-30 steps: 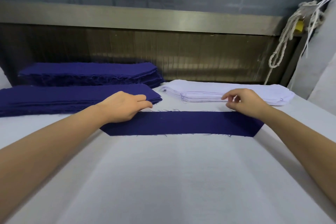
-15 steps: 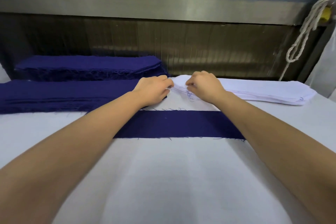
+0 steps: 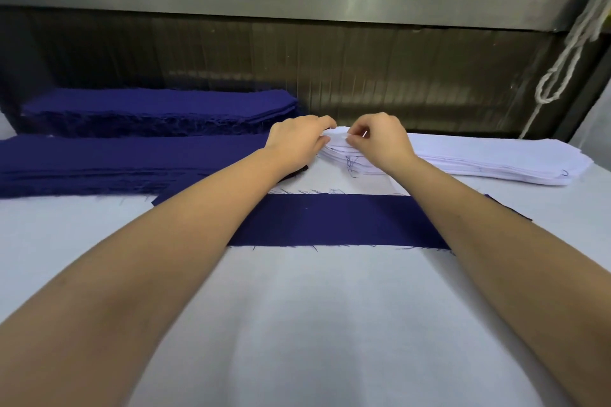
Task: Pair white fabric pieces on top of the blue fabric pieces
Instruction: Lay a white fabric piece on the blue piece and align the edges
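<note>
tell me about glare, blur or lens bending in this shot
Head view: a bright glare patch sits on the metal rail; the wide lens bows that rail and swells the forearms; a soft shadow lies on the table cover between them; left hand, right hand and white stack look sharp.

Left hand [image 3: 297, 142] — now at white stack [image 3: 479, 158]

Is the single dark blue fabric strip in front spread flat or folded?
Spread flat: the dark blue fabric strip shows one smooth layer on the white table.
</note>
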{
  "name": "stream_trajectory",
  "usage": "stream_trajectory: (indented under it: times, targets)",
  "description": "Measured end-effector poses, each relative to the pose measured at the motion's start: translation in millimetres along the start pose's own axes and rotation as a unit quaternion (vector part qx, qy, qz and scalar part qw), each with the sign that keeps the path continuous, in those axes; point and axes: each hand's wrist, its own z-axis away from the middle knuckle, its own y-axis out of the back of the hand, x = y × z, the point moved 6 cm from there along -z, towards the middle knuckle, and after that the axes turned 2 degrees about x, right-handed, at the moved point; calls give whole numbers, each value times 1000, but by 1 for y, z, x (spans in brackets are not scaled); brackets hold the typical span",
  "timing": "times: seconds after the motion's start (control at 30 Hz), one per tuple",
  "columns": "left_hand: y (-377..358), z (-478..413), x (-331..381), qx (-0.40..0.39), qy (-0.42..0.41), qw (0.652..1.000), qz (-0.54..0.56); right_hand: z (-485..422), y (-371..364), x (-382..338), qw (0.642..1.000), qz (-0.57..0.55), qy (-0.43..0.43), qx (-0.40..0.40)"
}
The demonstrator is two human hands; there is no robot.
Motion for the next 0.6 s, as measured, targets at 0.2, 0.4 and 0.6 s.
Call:
stream_trajectory:
  times: [0.2, 0.4, 0.6]
  targets:
    - [3, -9, 4, 35, 14, 999, -5, 0, 0, 11, 993, -110, -15, 29]
    - [16, -7, 7, 82, 21, 996, 1, 5, 13, 2, 994, -68, 41, 70]
    - [32, 10, -6, 103, 33, 993, 56, 11, 22, 17, 988, 130, 43, 75]
